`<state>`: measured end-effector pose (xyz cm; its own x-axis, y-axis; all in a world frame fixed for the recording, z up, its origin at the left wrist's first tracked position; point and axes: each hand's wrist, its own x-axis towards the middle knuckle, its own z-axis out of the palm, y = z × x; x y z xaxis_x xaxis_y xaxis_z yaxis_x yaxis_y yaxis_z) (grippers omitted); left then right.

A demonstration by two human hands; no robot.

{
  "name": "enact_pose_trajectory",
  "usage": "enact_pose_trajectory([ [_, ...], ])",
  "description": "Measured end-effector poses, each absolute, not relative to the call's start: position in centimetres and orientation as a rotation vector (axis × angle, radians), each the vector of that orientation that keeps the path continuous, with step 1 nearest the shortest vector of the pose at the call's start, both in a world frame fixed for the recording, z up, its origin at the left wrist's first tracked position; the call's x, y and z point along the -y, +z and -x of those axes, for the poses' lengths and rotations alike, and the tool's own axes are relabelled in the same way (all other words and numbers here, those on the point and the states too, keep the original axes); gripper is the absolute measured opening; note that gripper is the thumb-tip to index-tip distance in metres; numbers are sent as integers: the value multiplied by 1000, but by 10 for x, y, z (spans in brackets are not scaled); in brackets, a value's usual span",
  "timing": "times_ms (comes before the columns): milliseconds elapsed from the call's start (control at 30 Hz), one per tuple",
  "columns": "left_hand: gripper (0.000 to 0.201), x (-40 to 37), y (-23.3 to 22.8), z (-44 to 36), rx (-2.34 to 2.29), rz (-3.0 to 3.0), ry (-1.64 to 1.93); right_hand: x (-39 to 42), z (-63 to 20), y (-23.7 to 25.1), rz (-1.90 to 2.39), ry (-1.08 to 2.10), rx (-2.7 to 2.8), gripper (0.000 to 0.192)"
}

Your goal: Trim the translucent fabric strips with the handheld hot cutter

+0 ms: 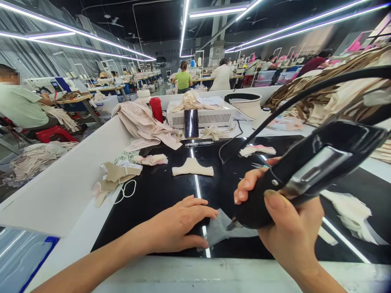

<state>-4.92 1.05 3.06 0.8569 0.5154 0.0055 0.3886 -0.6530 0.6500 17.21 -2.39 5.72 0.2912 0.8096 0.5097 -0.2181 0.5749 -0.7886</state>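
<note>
Long workshop hall, ceiling strip lights [184, 24], sewing tables [107, 88].

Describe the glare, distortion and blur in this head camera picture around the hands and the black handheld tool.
Head view: ceiling strip lights mirror as bright white streaks on the glossy black worktop, one running between the left hand and the right hand; wide-angle distortion bends the table edges and swells the black handheld tool; the hands look sharp, distant workers soft.

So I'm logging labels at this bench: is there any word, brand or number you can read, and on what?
None can be read.
Paper sheet on the white box: faint marks, too blurred.
Black tool in the right hand: no visible label.
Phone: screen shows only glare.
</note>
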Motion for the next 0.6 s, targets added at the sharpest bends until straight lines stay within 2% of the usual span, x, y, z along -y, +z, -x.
enact_pose_trajectory([
  [100, 71, -10, 29, 46, -678, -2329, 175, 25, -171, 58, 653, 767, 1049, 40],
  [433, 69, -11, 23, 40, -674, -2322, 268, 19, -156, 55, 590, 835, 1062, 44],
  [600, 75, -10, 21, 40, -678, -2332, 283, 23, -164, 54, 598, 828, 1094, 39],
])
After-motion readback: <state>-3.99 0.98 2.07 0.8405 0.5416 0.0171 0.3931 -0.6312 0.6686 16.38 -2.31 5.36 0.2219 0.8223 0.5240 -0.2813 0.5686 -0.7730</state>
